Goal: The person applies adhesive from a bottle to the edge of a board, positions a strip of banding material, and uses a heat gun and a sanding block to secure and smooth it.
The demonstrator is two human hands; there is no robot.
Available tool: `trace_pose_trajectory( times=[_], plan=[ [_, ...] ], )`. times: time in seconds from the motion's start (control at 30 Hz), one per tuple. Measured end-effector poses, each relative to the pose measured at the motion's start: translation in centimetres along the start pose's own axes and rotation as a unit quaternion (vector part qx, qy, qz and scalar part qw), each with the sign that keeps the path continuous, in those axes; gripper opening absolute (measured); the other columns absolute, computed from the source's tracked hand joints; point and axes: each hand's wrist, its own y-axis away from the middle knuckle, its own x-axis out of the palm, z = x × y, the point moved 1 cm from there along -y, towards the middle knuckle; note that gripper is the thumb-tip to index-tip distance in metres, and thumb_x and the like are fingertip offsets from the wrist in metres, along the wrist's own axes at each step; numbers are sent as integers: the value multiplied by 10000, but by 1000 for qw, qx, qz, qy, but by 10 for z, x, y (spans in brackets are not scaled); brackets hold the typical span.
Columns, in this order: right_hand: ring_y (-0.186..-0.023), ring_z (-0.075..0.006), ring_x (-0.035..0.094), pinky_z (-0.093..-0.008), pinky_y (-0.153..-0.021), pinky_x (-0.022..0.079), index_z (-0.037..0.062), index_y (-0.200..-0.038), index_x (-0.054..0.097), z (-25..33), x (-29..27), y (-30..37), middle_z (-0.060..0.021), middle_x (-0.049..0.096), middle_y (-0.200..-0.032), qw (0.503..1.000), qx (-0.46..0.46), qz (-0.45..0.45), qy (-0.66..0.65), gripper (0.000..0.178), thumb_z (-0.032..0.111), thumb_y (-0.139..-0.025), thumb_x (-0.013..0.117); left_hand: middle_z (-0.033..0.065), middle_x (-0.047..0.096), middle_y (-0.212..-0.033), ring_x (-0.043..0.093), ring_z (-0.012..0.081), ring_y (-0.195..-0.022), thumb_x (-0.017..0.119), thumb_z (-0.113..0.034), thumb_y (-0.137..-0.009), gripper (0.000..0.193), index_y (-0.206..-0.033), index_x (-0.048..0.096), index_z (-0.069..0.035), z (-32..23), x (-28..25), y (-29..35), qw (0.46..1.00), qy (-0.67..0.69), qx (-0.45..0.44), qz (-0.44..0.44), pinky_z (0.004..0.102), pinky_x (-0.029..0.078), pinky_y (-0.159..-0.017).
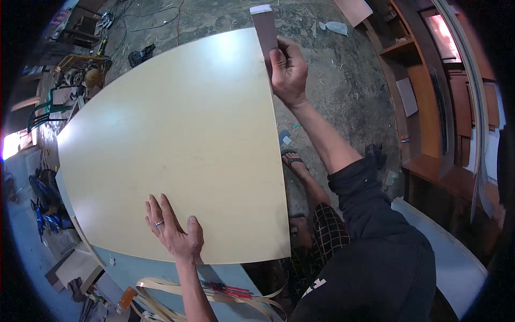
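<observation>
The right grip (289,74) was closed around a flat brown bar (265,33), thumb laid along it, at the far right edge of a large pale panel (188,139). The left grip (181,236) lay palm down on the panel near its closest edge, fingers spread. The panel rested on a blue-grey table (131,267), its right part reaching past it. Curled pale strips (161,286) and red tools (230,290) lay near the left forearm. A sandalled foot (292,160) stood on the floor (343,107).
</observation>
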Motion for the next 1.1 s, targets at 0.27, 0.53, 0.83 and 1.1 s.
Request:
trace_pose_trajectory(
  times=[0.27, 0.53, 0.83, 1.1],
  plan=[
    [-843, -211, 666, -325, -723, 524, 8, -1109, 636, 7, -7, -13, -105, 662, -926, 998, 14, 63, 20, 274, 236, -957, 648, 226, 304, -1562, 234, 386, -1469, 507, -439, -872, 763, -1511, 359, -48, -7, -5, -1, 1000, -25, 7, 7, 558, 109, -1185],
    [-853, -325, 647, -385, -757, 512, 25, -1045, 672, 15, -20, -30, -149, 664, -917, 975, -86, 192, -68, 215, 157, -877, 691, 246, 301, -1554, 243, 413, -1453, 463, -497, -941, 748, -1506, 350, -20, -8, -6, 0, 998, -43, 35, 7, 542, 167, -1173],
    [-897, -181, 640, -313, -794, 504, 13, -1173, 623, -20, -4, -51, -116, 672, -998, 989, 105, 65, -78, 299, 245, -991, 574, 229, 314, -1557, 244, 395, -1463, 496, -513, -893, 785, -1481, 393, -4, 0, -4, -2, 1000, 7, 24, -2, 541, 142, -1180],
    [-876, -226, 644, -346, -768, 504, 11, -1161, 595, -2, 6, 13, -143, 649, -989, 999, -3, -9, -33, 262, 205, -986, 570, 237, 318, -1551, 252, 408, -1453, 514, -374, -873, 728, -1489, 381, -10, -2, -3, -1, 999, -27, 26, 0, 534, 179, -1175]
  ],
)
